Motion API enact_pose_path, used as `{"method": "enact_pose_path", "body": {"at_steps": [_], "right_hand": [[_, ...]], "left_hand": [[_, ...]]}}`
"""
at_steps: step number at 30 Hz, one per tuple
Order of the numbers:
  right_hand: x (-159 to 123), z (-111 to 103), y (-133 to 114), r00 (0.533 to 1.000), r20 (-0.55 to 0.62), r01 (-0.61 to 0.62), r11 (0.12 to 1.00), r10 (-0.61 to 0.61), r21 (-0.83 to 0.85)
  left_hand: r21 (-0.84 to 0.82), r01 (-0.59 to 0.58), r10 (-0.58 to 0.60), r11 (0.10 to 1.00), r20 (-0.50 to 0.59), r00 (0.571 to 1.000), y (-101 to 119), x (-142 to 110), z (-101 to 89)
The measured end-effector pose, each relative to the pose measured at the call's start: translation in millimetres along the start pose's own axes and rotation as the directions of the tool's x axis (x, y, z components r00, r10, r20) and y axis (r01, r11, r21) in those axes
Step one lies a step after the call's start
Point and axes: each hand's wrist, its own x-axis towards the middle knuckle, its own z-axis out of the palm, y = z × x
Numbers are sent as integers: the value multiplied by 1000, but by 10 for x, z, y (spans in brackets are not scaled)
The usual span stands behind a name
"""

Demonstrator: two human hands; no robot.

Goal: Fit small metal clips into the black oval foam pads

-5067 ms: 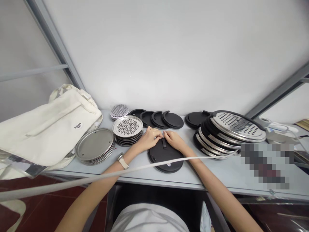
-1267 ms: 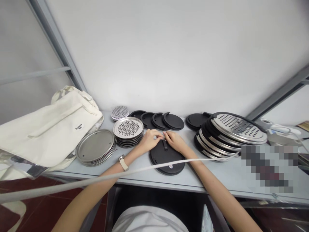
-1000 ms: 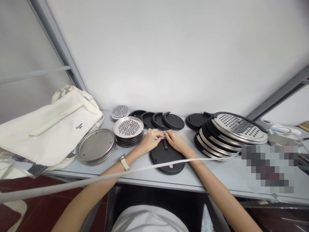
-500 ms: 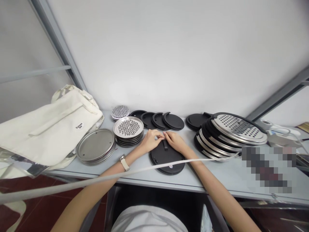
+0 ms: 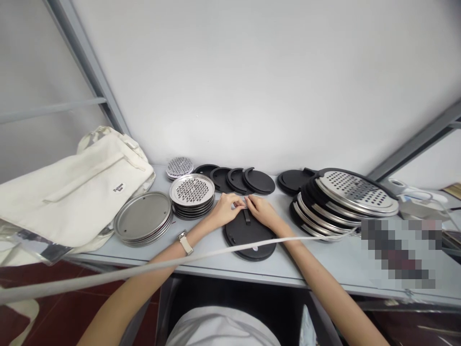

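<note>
My left hand and my right hand meet at the far edge of a round black plastic disc, which lies flat on the table. Fingertips of both hands are pinched together around something small and thin, too little of it showing to name. Just below the fingertips, a narrow black strip sits on the disc. Left of my left hand stands a stack of round metal grater plates. Several black discs with raised curved rims lie behind my hands.
A stack of plain round metal plates and a cream bag are on the left. To the right stands a tall stack of black rims with perforated metal plates. A pale cord crosses in front of my forearms.
</note>
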Motion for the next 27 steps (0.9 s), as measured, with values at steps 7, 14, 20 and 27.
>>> {"method": "enact_pose_path", "body": {"at_steps": [7,14,20,27], "right_hand": [[11,32,27,999,28,-17,1000,17,2],[16,31,31,998,59,-19,1000,18,3],[18,41,40,998,61,-23,1000,23,-4],[8,24,20,1000,15,-28,999,28,-18]], "left_hand": [[16,25,-25,1000,27,999,9,8,-27],[-47,17,-15,999,39,999,-43,3,-22],[54,-5,5,999,-9,1000,-30,-16,14],[46,20,-18,999,-38,999,3,-12,28]]}}
